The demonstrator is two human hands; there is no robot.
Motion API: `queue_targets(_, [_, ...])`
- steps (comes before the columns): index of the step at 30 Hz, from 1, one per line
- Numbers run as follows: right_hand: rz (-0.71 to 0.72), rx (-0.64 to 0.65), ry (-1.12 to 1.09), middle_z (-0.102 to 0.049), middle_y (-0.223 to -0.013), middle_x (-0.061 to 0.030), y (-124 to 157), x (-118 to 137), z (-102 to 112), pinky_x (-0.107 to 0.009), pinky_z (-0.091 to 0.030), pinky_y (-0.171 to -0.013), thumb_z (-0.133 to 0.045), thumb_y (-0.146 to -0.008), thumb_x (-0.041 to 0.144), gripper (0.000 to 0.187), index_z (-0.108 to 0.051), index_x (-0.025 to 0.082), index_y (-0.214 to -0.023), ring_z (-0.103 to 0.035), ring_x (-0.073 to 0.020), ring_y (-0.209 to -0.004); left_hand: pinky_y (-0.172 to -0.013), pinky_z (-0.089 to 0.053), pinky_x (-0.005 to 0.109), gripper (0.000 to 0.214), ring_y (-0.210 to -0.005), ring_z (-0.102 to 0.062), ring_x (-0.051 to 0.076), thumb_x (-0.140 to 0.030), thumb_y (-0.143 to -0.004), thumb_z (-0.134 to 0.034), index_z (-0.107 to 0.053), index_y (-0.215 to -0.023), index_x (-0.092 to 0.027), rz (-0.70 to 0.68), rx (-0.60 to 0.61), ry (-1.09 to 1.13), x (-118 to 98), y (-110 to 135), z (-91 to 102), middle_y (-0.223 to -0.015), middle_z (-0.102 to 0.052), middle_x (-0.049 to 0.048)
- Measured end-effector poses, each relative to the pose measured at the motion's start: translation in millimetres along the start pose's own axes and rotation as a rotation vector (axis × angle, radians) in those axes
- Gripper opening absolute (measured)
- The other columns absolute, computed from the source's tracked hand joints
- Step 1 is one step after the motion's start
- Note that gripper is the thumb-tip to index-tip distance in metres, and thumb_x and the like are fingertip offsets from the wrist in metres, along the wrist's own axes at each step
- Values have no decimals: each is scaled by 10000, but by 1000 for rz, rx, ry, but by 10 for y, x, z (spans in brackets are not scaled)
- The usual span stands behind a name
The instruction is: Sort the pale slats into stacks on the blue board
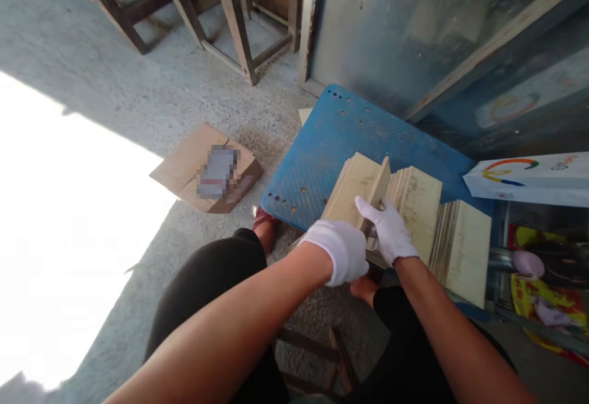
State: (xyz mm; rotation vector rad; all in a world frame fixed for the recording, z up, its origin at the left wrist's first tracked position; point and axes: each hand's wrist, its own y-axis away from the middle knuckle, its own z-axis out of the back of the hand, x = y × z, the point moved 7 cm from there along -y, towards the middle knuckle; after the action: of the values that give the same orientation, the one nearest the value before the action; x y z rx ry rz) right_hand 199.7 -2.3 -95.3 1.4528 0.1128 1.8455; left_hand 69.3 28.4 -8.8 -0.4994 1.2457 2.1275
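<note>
Rows of thin pale wooden boards (416,198) stand on edge on a blue perforated panel (331,140) in front of my knees. Both my hands wear white gloves. My right hand (389,229) pinches one tilted board (377,186) at its lower edge, its forefinger stretched along the board's face. My left hand (338,250) is curled closed just left of it, at the near end of the leftmost bundle of boards (352,192); what its fingers hold is hidden. A further bundle (462,247) stands at the right.
A flattened cardboard box (207,167) lies on the concrete floor to the left, beside a bright sun patch. Wooden frames (230,17) stand at the back. A metal sheet (414,23) leans behind the panel. A white carton (529,177) and colourful wrappers (547,299) sit at right.
</note>
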Motion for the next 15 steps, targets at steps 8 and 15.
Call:
queue_targets(8, [-3,-178,220,-701,-1051,-151,-517,14,22,-355,-569,-768,-838,-524,503,716,-641,124,-1099,-676,-268,-934,-791,-494,572,293,-878,-670,421,-170,-716,-726,-754,-998,-96,-149,32,-53,-157,136,-106,-880,-709,252])
queue_targets(15, [-80,-316,317,-664,-1111,-215,-876,-138,-46,-358,-555,-833,-844,-494,527,812,-619,48,-1111,-635,-289,-1040,-697,-503,530,196,-812,-674,413,-149,-559,-781,-785,-741,-222,-177,-75,0,-102,-43,-521,-707,-714,152])
